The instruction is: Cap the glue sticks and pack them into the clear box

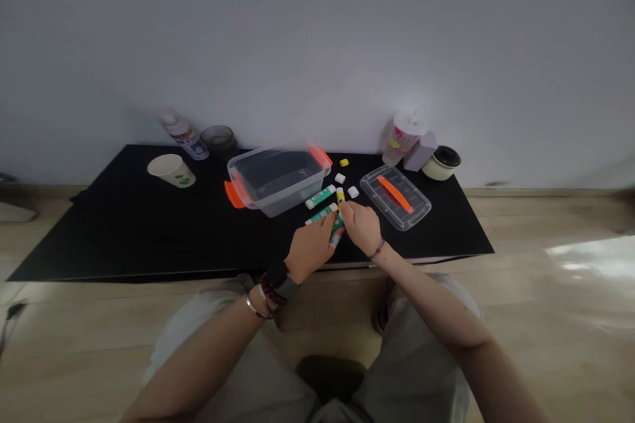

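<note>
- Green tube (338, 223), one, between the two hands, just right of the frame's centre and a little below it; its lower end pale, the rest partly hidden by fingers.
- Left hand (311, 250), grip closed around the green tube; dark band and bracelets at the wrist.
- Right hand (364, 228), grip clenched on the tube's upper end, fingertips hidden; thin bracelet at the wrist.
- Loose green-and-white tubes, two, lying at centre: the upper one (321, 197) beside the bin, the lower one (323, 213) partly behind the left hand.
- Yellow tube (340, 195), just above the right hand.
- Small caps, three, right of centre: yellow (344, 162), white (340, 178), white (352, 192).
- Clear bin (292, 198), uncovered, orange latches, left of the tubes.
- Clear lid (421, 203), orange handle, flat, right of the caps.
- Paper cup (171, 174), spray bottle (186, 137) and dark bowl (219, 140), left part of the frame.
- Lidded tumbler (401, 139), pale box (421, 152) and cream pot (437, 168) with black lid, right of centre.
- Black tabletop (208, 238), beneath all these.
</note>
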Demonstrator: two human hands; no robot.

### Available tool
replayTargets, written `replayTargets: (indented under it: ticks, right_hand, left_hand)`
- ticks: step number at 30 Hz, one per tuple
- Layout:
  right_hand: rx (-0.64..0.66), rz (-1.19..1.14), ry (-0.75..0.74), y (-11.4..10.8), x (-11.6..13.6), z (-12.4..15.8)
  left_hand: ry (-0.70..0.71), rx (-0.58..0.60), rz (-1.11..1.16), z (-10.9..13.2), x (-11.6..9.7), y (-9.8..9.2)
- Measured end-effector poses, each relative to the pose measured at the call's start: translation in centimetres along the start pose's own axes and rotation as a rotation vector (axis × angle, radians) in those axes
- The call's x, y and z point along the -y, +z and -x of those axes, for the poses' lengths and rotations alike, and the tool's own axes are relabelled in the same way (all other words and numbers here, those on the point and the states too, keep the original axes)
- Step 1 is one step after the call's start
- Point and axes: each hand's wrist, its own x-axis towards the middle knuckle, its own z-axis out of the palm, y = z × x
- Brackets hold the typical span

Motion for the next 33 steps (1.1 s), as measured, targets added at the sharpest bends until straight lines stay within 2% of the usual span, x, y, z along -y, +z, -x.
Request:
replayTargets:
  ticks: [5, 8, 10, 13, 15, 17, 20, 23, 25, 27, 31, 33]
  right_hand:
    - [0.071, -0.008, 0.076, 0.6, -0.1, 0.2]
    - [0.142, -0.087, 0.055, 0.0, -0.5, 0.3]
    - [0.166, -0.197, -0.092, -1.0, -0.7, 0.3]
    - [0.169, -0.281, -0.389, -2.6, -0.9, 0.3]
    - [0.147, -0.24, -0.47, -3.3, -0.8, 0.3]
    - [0.121, -0.188, -0.433, -3.2, -0.6, 0.4]
    - [0.085, -0.173, -0.256, -1.9, -0.3, 0.5]
    - [0.085, -0.259, -0.073, -0.4, -0.3, 0.3]
    - [0.122, -0.344, -0.034, -0.2, -0.5, 0.0]
    - [0.149, -0.402, -0.092, -0.8, -0.7, -0.1]
    - [0.127, -0.355, -0.351, -2.8, -0.7, 0.0]
    - [0.118, -0.307, -0.384, -3.2, -0.6, 0.1]
  left_hand:
    - [-0.013, -0.014, -0.071, 0.1, 0.0, 0.5]
    - [0.027, 0.04, 0.035, -0.2, 0.8, -0.1]
    - [0.086, 0.109, 0.257, -0.3, 1.2, -0.8]
    - [0.206, 0.27, 0.688, -0.3, 1.7, -1.9]
    - [0.245, 0.308, 0.783, -0.3, 1.7, -2.3]
    - [0.233, 0.234, 0.656, -0.3, 1.7, -2.3]
    - [0.158, 0.108, 0.307, -0.4, 1.5, -2.1]
    - [0.076, 0.072, 0.065, -0.4, 1.3, -1.8]
    - [0.05, 0.059, 0.047, -0.4, 1.2, -1.7]
    - [0.057, 0.079, 0.207, -0.3, 1.2, -1.8]
    - [0.172, 0.245, 0.727, -0.2, 1.3, -1.7]
    - [0.184, 0.194, 0.705, -0.1, 1.3, -1.5]
